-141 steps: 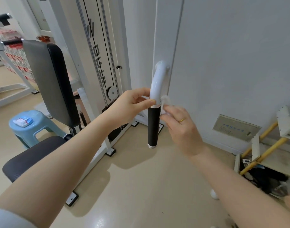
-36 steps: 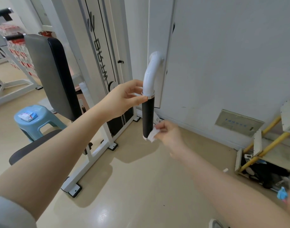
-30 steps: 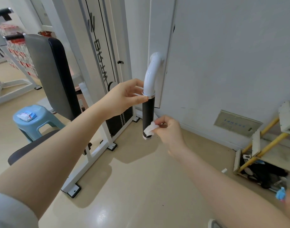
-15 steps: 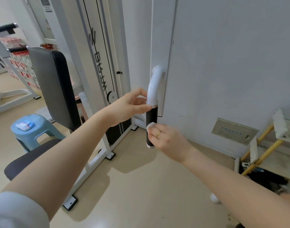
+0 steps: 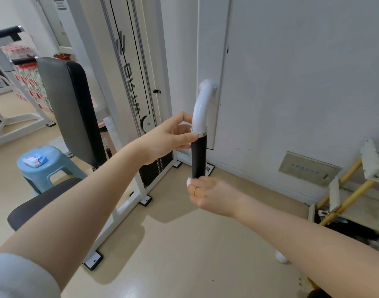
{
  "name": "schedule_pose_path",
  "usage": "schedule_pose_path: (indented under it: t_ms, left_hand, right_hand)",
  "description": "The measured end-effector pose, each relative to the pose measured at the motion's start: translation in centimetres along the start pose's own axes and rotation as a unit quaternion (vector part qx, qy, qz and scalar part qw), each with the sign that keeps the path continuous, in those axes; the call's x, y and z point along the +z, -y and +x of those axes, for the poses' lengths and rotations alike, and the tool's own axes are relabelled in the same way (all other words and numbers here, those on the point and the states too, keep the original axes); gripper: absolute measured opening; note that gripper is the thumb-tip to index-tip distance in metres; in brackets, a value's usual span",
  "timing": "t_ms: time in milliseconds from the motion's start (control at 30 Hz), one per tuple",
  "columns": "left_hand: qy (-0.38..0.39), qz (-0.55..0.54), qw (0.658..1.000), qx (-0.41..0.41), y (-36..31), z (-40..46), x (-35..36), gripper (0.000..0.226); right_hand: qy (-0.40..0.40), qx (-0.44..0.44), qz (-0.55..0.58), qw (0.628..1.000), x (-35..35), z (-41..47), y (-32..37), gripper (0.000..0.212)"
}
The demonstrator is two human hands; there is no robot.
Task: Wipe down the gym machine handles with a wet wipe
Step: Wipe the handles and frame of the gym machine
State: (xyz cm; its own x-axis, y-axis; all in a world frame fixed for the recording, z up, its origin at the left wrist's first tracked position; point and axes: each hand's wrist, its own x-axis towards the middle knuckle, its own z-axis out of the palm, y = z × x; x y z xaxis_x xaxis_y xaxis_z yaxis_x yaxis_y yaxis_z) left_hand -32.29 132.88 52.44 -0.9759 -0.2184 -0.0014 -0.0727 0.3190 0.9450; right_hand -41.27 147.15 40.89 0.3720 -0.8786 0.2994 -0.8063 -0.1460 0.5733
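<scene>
A gym machine handle hangs down in the middle of the view: a curved white tube (image 5: 201,108) with a black grip (image 5: 198,157) below a metal ring. My left hand (image 5: 170,138) pinches the handle at that ring, thumb and fingers around the white tube's lower end. My right hand (image 5: 207,193) wraps the bottom end of the black grip and holds a white wet wipe (image 5: 189,181) against it. Only a small corner of the wipe shows above my fingers.
A white cable machine frame (image 5: 128,67) with a black padded backrest (image 5: 74,110) and seat (image 5: 40,203) stands on the left. A blue stool (image 5: 49,166) carries a small packet (image 5: 35,160). Grey wall panels lie behind; wooden and yellow clutter (image 5: 351,190) sits at the right.
My right hand with the wipe slid down the black grip from its middle to its bottom end. My left hand kept its hold at the metal ring.
</scene>
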Motion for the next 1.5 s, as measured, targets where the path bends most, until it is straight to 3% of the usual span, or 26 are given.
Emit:
schedule_pose_path:
  t_ms: [67, 133, 167, 233, 300, 367, 467, 533, 633, 700, 767, 900, 1000, 1133, 1200, 1267, 1333, 1400, 1500]
  left_hand:
    - [-0.001, -0.008, 1.0, 0.008, 0.2, 0.0, 0.2, 0.018]
    - [-0.002, -0.014, 1.0, 0.012, 0.3, 0.1, 0.3, 0.017]
    - [-0.002, -0.017, 1.0, 0.012, 0.2, 0.1, 0.3, 0.017]
    - [-0.001, -0.015, 1.0, 0.014, 0.3, 0.1, 0.4, 0.018]
    - [-0.004, -0.011, 1.0, 0.018, 0.3, 0.1, 0.5, 0.018]
    - [-0.006, -0.022, 1.0, 0.017, 0.4, 0.0, 0.8, 0.018]
    - [-0.019, -0.046, 0.999, 0.009, 0.4, -0.2, 1.2, 0.021]
    - [-0.039, -0.044, 0.998, 0.002, 0.4, -0.4, 1.5, 0.028]
    - [-0.159, 0.048, 0.986, 0.032, 0.6, -1.2, 2.5, 0.036]
    - [-0.251, 0.097, 0.96, 0.073, 0.6, -2.8, 3.3, 0.028]
    - [-0.239, 0.076, 0.964, 0.092, 0.6, -4.6, 3.8, 0.018]
    - [-0.116, 0.032, 0.992, 0.042, 0.4, -7.0, 3.6, 0.032]
    - [-0.096, 0.025, 0.995, 0.032, 0.5, -7.9, 2.4, 0.036]
    - [-0.06, 0.043, 0.997, 0.021, 1.0, -9.0, 1.7, 0.006]
    - [-0.043, 0.051, 0.998, 0.023, 1.3, -9.5, 2.1, 0.008]
    - [-0.045, 0.054, 0.997, 0.042, 1.6, -9.9, 2.3, 0.013]
    - [-0.048, 0.073, 0.992, 0.089, 1.8, -10.0, 2.3, 0.019]
    - [-0.042, 0.108, 0.984, 0.137, 1.7, -9.8, 2.1, 0.019]
    - [-0.021, 0.132, 0.973, 0.19, 0.5, -8.8, 2.0, 0.017]
  right_hand:
    - [-0.081, 0.084, -0.006, 0.993, -0.9, 1.1, -1.2, 0.025]
    - [-0.082, 0.117, 0.0, 0.99, -1.3, 1.5, -1.2, 0.022]
    - [-0.034, 0.075, -0.01, 0.997, -0.5, 1.4, -0.5, 0.017]
    - [0.154, -0.02, 0.035, 0.987, 0.8, 0.0, 1.0, 0.021]
    - [0.183, 0.065, 0.162, 0.967, 0.7, -1.2, 1.0, 0.021]
    - [0.146, 0.237, 0.314, 0.908, -0.7, -1.7, 0.1, 0.012]
    - [-0.014, 0.461, 0.54, 0.704, -3.1, -2.3, -1.0, 0.017]
    - [-0.086, 0.509, 0.599, 0.612, -4.5, -2.1, -1.8, 0.023]
    - [-0.13, 0.526, 0.623, 0.565, -5.9, -1.2, -2.0, 0.027]
    - [-0.157, 0.518, 0.641, 0.544, -7.0, 0.0, -2.0, 0.03]
    - [-0.169, 0.505, 0.669, 0.517, -8.0, 1.1, -1.7, 0.026]
    - [-0.162, 0.463, 0.727, 0.481, -9.8, 2.7, -1.2, 0.021]
    - [-0.105, 0.433, 0.76, 0.474, -11.0, 2.5, -1.7, 0.014]
    - [-0.014, 0.407, 0.77, 0.49, -11.1, 0.4, -2.5, 0.002]
    - [-0.021, 0.404, 0.788, 0.464, -10.8, -0.5, -2.1, 0.002]
    - [-0.003, 0.354, 0.821, 0.448, -11.0, -1.2, -1.5, 0.016]
    - [0.037, 0.313, 0.818, 0.481, -11.2, -1.6, -0.8, 0.037]
    - [0.023, 0.35, 0.793, 0.498, -11.0, -1.6, -0.6, 0.054]
    - [-0.056, 0.422, 0.752, 0.503, -10.7, -1.2, -1.1, 0.051]
